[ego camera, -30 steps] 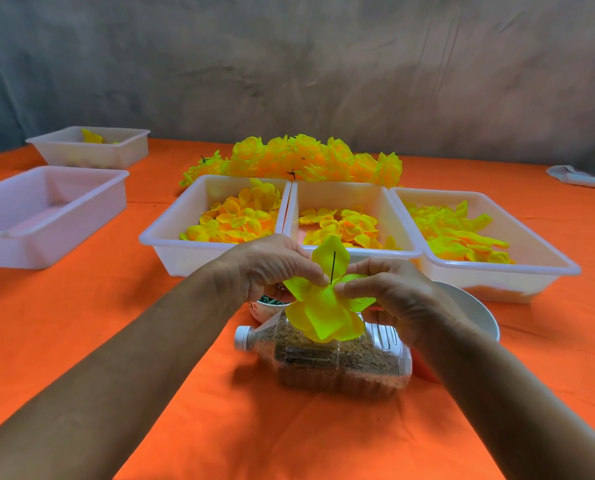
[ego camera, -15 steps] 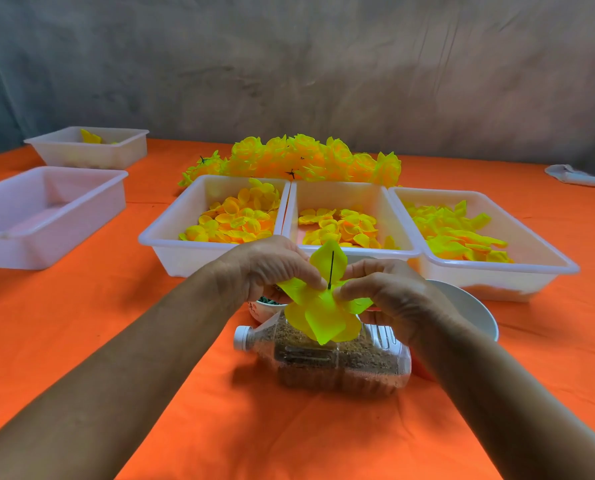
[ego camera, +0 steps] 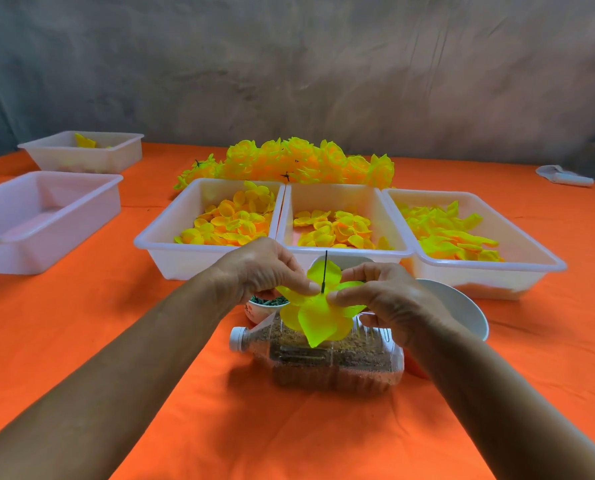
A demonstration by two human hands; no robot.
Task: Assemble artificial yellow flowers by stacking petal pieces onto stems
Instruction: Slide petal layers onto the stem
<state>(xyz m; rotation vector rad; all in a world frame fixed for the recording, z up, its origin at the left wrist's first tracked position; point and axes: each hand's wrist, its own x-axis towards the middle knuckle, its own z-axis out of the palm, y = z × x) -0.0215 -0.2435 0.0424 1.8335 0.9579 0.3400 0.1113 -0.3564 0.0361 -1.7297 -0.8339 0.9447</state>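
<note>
Centre of frame: your left hand and right hand each pinch the yellow-green fabric petal piece from opposite sides, fingertips pressed on it beside the thin dark wire stem, which stands upright through its middle. Directly below lies a clear plastic bottle filled with brown grains, on its side, white cap to the left. A small cup of dark green bits sits under your left hand; a white bowl sits behind your right wrist. Above these, three white plastic trays hold loose yellow petals. Farther up, finished yellow flowers lie heaped on the orange tablecloth.
</note>
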